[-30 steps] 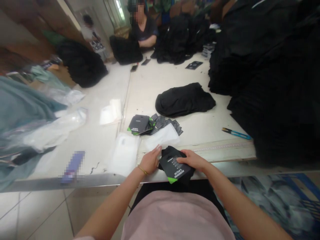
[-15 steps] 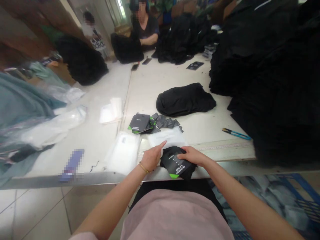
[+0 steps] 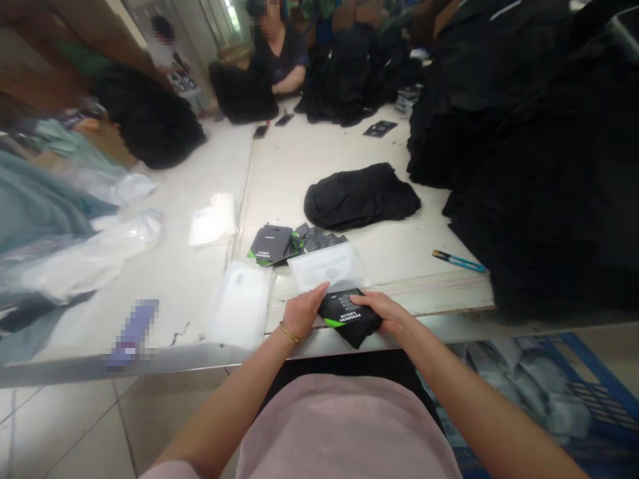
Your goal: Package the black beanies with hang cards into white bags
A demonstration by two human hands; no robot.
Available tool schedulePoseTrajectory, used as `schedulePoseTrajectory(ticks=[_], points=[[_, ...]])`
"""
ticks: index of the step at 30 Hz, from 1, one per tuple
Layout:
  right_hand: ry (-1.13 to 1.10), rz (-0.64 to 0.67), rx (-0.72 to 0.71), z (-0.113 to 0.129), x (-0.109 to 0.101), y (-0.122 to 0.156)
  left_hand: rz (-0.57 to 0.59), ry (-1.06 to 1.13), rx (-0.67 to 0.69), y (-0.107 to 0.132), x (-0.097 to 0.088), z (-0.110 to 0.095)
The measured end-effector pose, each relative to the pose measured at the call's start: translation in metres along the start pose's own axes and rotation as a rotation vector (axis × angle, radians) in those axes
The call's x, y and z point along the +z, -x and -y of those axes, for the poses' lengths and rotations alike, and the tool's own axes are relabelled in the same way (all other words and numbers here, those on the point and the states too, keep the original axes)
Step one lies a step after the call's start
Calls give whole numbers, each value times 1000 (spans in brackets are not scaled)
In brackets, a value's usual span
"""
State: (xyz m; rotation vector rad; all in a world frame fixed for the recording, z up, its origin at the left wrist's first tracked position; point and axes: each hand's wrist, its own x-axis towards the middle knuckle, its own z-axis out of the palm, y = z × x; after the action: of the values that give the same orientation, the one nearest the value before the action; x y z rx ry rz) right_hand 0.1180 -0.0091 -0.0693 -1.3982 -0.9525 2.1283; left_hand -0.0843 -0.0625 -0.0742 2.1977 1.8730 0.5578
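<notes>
My right hand [image 3: 383, 309] grips a folded black fabric piece [image 3: 357, 335] with a black-and-green card [image 3: 344, 307] lettered "ACTOR'S HEADGEAR" on top, thumb resting on the card. At the left edge of this bundle is my left hand [image 3: 305, 311], closed, its fingertips at the near edge of a white translucent plastic bag [image 3: 327, 265]; the exact pinch is partly hidden. The bag lies flat just beyond the bundle. Behind it are a stack of similar cards [image 3: 270, 243] and a spread of small dark tags [image 3: 319, 237].
More plastic bags [image 3: 242, 303] lie left of my hands. Beyond is a black fabric pile [image 3: 362, 196]; blue thread snips [image 3: 458, 261] lie to the right. A tall black garment heap [image 3: 539, 153] borders the right side. A co-worker [image 3: 282, 56] sits across the table [image 3: 294, 150].
The fabric and card have tilted and shifted slightly away from me, towards the bag. My left index finger, stretched out before, has drawn in beside the bundle.
</notes>
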Motion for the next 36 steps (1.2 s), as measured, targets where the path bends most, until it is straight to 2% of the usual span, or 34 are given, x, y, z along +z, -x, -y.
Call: schedulePoseTrajectory(ticks=[3,6,11,15,18,20,23,25,29,31,34,36], points=[[-35,-46,-29,-4,1,-1,66,-127,-68,-6,-4,13],[2,-145,-76,-7,6,-3,106,-173,-126,-8,-3,17],[185,-306,-149,1,13,-5,-91,-80,-158,-5,-1,6],[290,-285,-131,15,12,-8,-162,44,-105,-4,-2,2],[322,-234,-97,20,13,-12,-238,118,-146,-2,-3,-3],[324,-207,-92,21,16,-15,-188,91,-135,-1,-3,-9],[299,-188,-115,22,20,-18,44,-25,-22,0,-4,-13],[257,-216,-151,21,20,-20,133,-90,4,-1,-6,-9],[106,-351,-217,11,21,-25,104,-183,-206,-4,-12,4],[33,-453,-245,3,25,-29,129,-193,-277,-2,-13,-1],[-83,-610,-281,-7,34,-33,196,-141,-178,5,-7,-25],[-180,-647,-287,-9,40,-33,235,-85,-64,9,-1,-43]])
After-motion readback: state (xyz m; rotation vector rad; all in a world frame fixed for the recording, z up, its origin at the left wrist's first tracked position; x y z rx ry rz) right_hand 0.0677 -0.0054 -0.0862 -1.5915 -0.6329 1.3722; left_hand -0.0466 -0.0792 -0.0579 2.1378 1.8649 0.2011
